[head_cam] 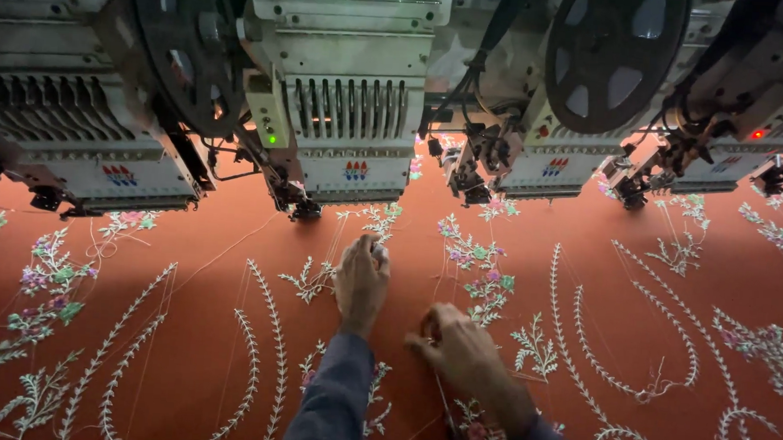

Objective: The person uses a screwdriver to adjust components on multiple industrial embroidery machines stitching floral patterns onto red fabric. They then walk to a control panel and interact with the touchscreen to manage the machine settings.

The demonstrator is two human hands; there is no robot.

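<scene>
**Hands on orange embroidered cloth under machine heads**

Head view — both hands low on the orange fabric (198, 326), stretched flat across the whole scene and covered with white leafy sprays and curved vines (269, 347), plus pink, purple and green flower clusters (483, 269). Left hand (361, 281) near centre, knuckles up, fingers curled together and pressed to the cloth just near of the middle embroidery head (347, 124); something small and pale perhaps pinched at the fingertips (374, 249), too small to tell. Right hand (461, 349) just right and nearer, apart from the left, fingers bent close with thumb and forefinger meeting on the fabric; whether gripping a thread, cannot tell. Blue-grey sleeves (333, 400) on both forearms, rising from the near edge.

Far side — a row of grey embroidery heads over the cloth, needle areas just above the stitched motifs. Two dark spoked reels (610, 53) hung in front of the heads, one left of centre, one to the right. Small green light (272, 139) beside the middle head, red light (757, 135) far right. Loose thin threads trailing across the cloth between motifs.
</scene>
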